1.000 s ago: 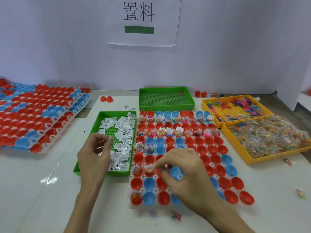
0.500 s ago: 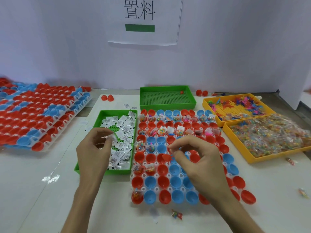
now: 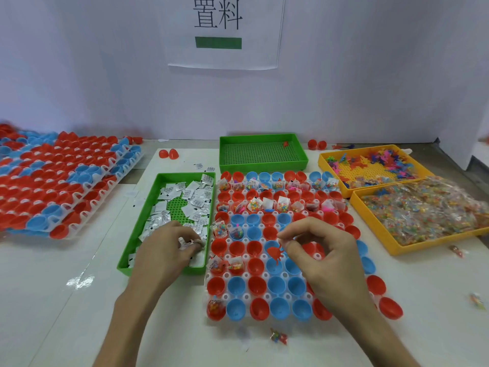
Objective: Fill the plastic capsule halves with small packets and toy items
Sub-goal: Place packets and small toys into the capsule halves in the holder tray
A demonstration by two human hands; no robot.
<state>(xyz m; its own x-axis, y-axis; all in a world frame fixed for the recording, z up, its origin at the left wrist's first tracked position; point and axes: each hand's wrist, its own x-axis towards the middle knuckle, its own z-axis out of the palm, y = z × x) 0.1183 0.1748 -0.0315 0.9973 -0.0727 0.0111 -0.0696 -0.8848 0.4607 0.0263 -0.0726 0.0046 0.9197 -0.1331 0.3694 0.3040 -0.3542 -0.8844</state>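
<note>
Left hand pinches white packets in the green tray beside the capsule tray; right hand pinches a red toy over the capsule tray's middle.

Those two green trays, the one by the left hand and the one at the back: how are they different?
The near green tray is strewn with white packets; the far green tray holds only one small red piece. The near tray lies lengthwise away from the person, the far tray crosswise. The left hand grips packets in the near tray; no hand touches the far one. Both are green, rectangular, with perforated floors.
</note>
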